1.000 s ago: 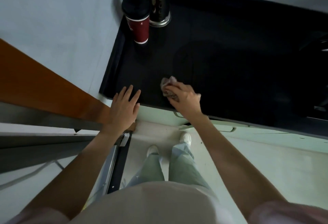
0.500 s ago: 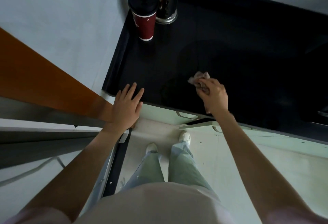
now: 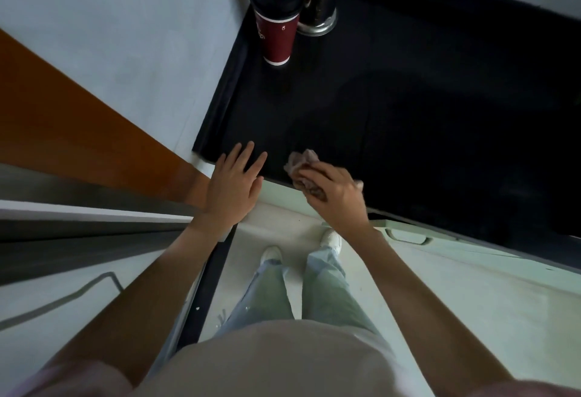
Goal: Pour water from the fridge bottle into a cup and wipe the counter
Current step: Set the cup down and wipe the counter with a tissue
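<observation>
A crumpled cloth (image 3: pixel 303 166) is held in the right hand (image 3: pixel 334 194), with the fingers curled round it, and it is pressed on the near edge of the black counter (image 3: pixel 408 120). The left hand (image 3: pixel 234 187) is laid flat on the same edge, just beside the cloth, with its fingers straight and a little spread; nothing is held in it. A red cup (image 3: pixel 278 24) with a black lid is stood at the far left corner of the counter, well apart from the cloth. A shiny metal holder (image 3: pixel 317 0) is stood right beside the cup, and whether the two touch cannot be told. The counter between the cloth and the cup is dark and bare. A pale drawer handle (image 3: pixel 405 236) is seen below the counter's near edge. No bottle is seen.
</observation>
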Tool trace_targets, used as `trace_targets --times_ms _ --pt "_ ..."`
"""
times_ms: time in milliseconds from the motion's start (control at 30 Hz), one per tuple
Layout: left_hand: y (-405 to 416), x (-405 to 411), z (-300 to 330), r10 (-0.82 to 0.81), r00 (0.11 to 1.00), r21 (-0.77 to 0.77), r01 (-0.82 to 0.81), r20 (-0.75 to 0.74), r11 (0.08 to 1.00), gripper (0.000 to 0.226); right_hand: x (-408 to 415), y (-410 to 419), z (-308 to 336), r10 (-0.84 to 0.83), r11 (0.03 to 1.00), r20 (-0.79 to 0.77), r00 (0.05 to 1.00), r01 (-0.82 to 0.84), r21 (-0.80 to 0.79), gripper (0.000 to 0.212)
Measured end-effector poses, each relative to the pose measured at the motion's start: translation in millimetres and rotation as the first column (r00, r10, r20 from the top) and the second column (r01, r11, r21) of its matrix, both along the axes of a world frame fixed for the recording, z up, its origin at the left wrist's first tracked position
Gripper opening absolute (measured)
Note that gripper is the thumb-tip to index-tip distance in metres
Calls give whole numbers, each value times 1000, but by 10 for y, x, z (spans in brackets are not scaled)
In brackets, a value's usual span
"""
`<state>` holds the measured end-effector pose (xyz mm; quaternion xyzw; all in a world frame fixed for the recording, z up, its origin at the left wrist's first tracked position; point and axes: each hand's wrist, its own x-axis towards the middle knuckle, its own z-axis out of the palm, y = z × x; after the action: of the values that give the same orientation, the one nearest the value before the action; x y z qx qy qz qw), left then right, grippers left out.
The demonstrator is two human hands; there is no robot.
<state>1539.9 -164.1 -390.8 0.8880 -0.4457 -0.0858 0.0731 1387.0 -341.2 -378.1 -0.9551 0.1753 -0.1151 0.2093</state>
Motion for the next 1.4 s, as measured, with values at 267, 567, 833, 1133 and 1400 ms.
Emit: trace_targets --times_ms 267,567,833,1133,1400 --pt "-20 -24 -1 38 999 12 -38 -7 999 47 265 -1009 45 -230 970 -79 970 235 58 36" --pt "-27 -42 43 38 999 19 -38 -3 999 48 1423 -1019 123 -16 1000 -193 981 17 4 42" --pt "-22 -51 9 31 999 53 -32 19 998 49 256 -313 74 143 990 -49 988 -143 4 46" --pt "-54 -76 50 54 998 69 -53 -26 996 51 835 -1384 69 -128 991 -130 983 133 28 38" --pt "-101 -111 58 112 993 57 -110 -35 992 50 1589 -679 166 190 981 -201 961 -195 -6 45"
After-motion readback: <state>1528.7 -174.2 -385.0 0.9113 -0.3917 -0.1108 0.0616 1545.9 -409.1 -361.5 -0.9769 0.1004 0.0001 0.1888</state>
